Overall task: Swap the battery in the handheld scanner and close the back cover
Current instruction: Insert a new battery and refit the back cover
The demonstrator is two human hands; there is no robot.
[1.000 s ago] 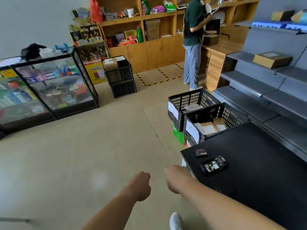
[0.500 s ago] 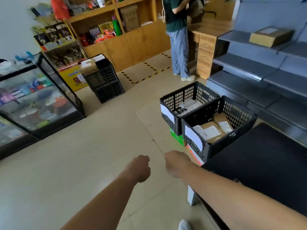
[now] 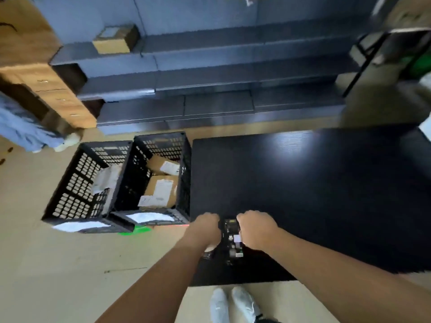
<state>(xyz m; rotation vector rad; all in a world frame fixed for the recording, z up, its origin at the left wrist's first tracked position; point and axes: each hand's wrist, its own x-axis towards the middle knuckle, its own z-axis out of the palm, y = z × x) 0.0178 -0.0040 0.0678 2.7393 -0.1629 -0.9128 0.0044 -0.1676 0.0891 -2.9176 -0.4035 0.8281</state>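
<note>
Beyond and to the left of the left hand stand two black perforated plastic crates holding brown cardboard parcels; they play no part here. The step in hand looks like the first grasp of the dark handheld scanner, which lies on the black matte tabletop in the gap between the two hands, its open back showing labels and circuitry. To do it well, I would pin the body with one hand and work the battery bay with the other, keeping the device flat so nothing slides off the near edge.

The left hand is curled into a loose fist just left of the scanner, knuckles up; motion blur hides whether its fingers touch the device or hold anything. A small dark object lies under its wrist, perhaps the spare battery or the cover. The right hand, also curled, sits against the scanner's right side; I cannot tell whether it grips.
</note>
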